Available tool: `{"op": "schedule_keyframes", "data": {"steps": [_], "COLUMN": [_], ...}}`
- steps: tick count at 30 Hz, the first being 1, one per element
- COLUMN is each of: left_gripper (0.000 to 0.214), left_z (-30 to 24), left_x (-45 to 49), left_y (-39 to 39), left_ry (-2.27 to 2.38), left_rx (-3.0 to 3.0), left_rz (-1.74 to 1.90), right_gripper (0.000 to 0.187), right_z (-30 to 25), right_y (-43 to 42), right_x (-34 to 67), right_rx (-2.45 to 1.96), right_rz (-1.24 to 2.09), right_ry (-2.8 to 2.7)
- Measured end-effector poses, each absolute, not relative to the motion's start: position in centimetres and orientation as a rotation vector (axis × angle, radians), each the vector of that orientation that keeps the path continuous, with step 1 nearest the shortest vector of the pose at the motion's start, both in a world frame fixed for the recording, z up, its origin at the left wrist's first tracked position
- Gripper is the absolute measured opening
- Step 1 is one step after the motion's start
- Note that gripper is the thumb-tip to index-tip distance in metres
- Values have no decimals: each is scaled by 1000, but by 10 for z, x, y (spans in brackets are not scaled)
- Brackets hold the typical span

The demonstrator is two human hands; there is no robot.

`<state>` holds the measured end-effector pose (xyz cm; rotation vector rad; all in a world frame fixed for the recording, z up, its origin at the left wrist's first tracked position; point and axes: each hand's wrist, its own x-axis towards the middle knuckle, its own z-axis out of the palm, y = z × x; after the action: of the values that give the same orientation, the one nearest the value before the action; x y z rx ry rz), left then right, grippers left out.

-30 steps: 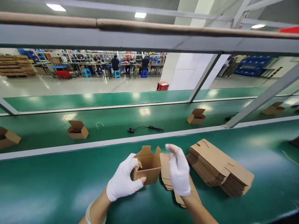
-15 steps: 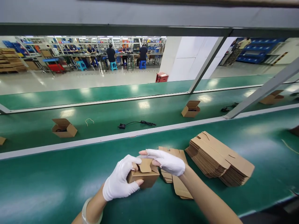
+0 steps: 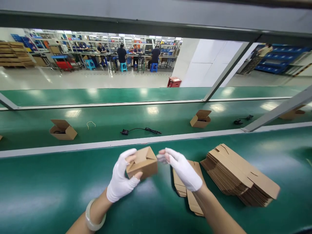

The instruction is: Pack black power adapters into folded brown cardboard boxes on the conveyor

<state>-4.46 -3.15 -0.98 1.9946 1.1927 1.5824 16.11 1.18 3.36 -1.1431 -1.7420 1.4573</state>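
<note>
My left hand (image 3: 120, 175), in a white glove, grips a small kraft cardboard box (image 3: 143, 162) from the side and holds it above the green belt (image 3: 60, 182). The box's top flaps lie folded shut. My right hand (image 3: 181, 170), also gloved, is open and empty, just right of the box and apart from it. Below that hand lie a few flat cardboard blanks (image 3: 193, 203). Further right sits a tall stack of flat kraft blanks (image 3: 239, 175). A pale bangle (image 3: 95, 216) circles my left wrist.
A white-edged rail (image 3: 122, 143) separates my belt from a second green belt (image 3: 97, 122), which carries open cardboard boxes (image 3: 62, 129) and a black cable (image 3: 140, 130). A grey frame runs overhead. Seated workers (image 3: 122, 55) sit at benches far beyond.
The box's upright top flap is now folded down and the box is raised higher. My right hand has moved off the box to the right. The view has shifted slightly.
</note>
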Motion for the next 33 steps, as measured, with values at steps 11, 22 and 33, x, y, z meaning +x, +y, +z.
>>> {"op": "schedule_keyframes", "data": {"steps": [11, 22, 33], "left_gripper": [81, 42, 51], "left_z": [-47, -61, 24], "left_x": [-109, -205, -142], "left_y": [55, 125, 79], "left_ry": [1703, 1849, 846], "left_rx": [1996, 1625, 1026], "left_rz": [1021, 938, 1801], "right_gripper": [26, 20, 49], "right_z": [-1, -6, -7], "right_y": [19, 22, 39], "right_x": [167, 164, 76], "right_rx": [-1424, -1344, -1268], "right_rz": [714, -154, 426], "right_ry": [-2155, -2516, -2316]}}
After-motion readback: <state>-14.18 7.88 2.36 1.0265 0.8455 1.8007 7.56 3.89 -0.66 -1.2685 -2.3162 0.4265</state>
